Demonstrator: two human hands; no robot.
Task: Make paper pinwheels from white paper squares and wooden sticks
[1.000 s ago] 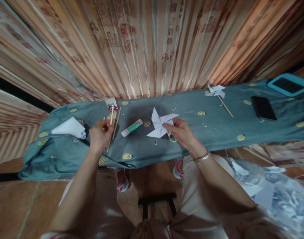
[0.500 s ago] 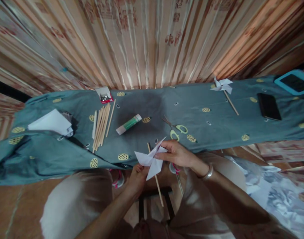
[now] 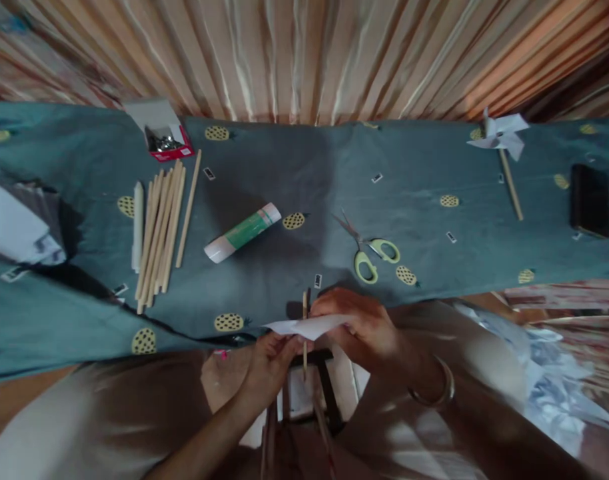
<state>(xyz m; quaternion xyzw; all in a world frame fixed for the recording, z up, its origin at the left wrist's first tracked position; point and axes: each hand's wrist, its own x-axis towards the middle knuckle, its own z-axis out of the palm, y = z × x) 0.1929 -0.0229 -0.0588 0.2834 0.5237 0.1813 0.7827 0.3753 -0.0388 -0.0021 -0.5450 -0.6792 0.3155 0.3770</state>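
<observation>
My left hand pinches a thin wooden stick held upright below the table's near edge. My right hand grips a white paper pinwheel, seen almost edge-on, right against the stick. Both hands are close together over my lap. On the teal cloth beyond them lie green-handled scissors and a green-and-white glue stick.
A bundle of wooden sticks lies left, below a red box of pins. White paper sits at the far left. A finished pinwheel on a stick and a black phone lie right. Crumpled paper lies by my right leg.
My left hand took a stick from the bundle and came to my lap. My right hand brought the pinwheel off the table to meet it. The pinwheel has tilted flat.
</observation>
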